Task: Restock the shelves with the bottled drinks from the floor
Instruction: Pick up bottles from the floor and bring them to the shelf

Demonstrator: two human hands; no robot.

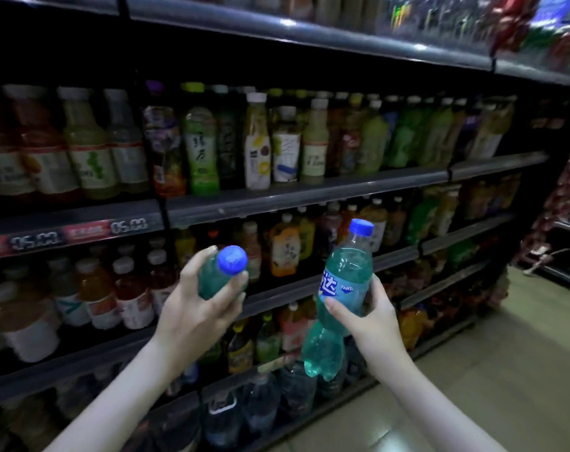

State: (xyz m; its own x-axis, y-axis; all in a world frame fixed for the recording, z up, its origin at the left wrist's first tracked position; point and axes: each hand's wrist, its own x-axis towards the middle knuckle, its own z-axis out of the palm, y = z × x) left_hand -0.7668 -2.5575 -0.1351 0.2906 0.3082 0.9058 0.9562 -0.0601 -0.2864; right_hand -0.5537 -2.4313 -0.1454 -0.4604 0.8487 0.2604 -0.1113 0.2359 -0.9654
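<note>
Shelves (306,194): packed with bottled drinks.
Left grip (192,311): fingers curled round left bottle (218,275), cap tilted toward camera.
Right grip (371,318): holding Fanta bottle (342,288) nearly upright, before the shelves.

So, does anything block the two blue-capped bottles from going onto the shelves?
Nothing lies between the left bottle, the right bottle and the shelves. But stocked bottles line the shelf fronts; no free slot shows.
</note>
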